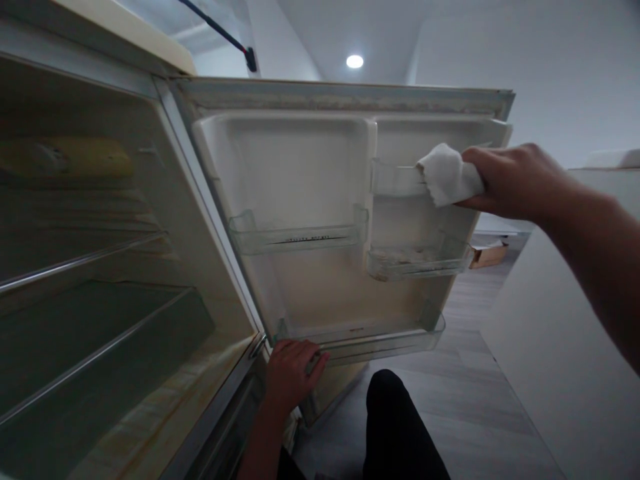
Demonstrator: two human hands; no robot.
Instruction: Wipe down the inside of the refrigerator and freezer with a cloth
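Observation:
A crumpled white cloth [447, 175] is held in my right hand [517, 179], against the upper right shelf [397, 179] of the open fridge door [300, 157]. My left hand [295, 373] rests at the lower left corner of the door, its fingers curled over the edge of the bottom clear shelf [385, 347]. Whether those fingers grip the shelf firmly is hard to see. Another clear shelf [420, 261] below the cloth has brownish marks in it. A middle left shelf [300, 239] bears dark lettering.
To the left stands the fridge interior [195, 220] with stained walls and glass shelves [100, 347]. A lower door [335, 390] is beneath. My dark-clothed knee [390, 407] is below. A cardboard box [489, 255] lies behind, beside a white panel [560, 320].

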